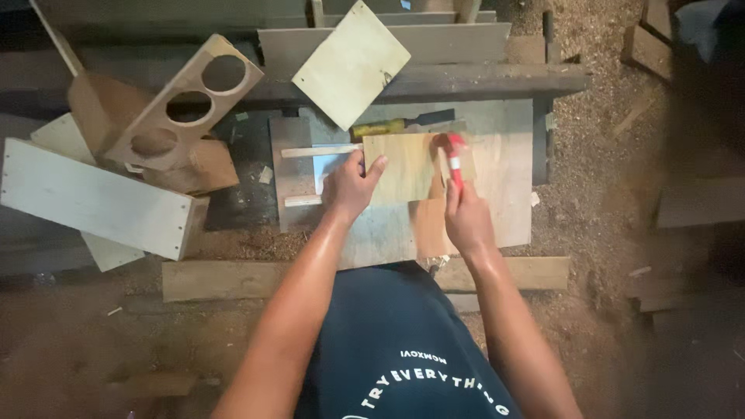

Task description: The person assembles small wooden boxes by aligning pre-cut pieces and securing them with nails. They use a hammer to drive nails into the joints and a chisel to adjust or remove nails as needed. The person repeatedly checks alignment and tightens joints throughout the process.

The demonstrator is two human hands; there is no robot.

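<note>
From the head camera, the table is a small wooden slab crowded on its far and left sides, with open sawdust floor to the right and a plank lying along its near edge, close to the person's body. The plywood piece lies flat near the middle of the table, its left edge over two thin wooden strips that stick out to the left, one at the far edge and one nearer. The left hand presses down on the left part of the plywood piece, fingers spread and thumb pointing right, not gripping anything. The right hand is clenched around the handle of a red hammer, which rises away from the person, its long axis running near to far, the head blurred over the right edge of the plywood piece. The two hands sit near each other, with the plywood between them. Just beyond the plywood a chisel with a yellow handle lies crosswise, pointing right. A pale square board rests tilted on the dark beam behind. To the left, a board with three round holes leans over a long white board, leaving little free room on that side.
</note>
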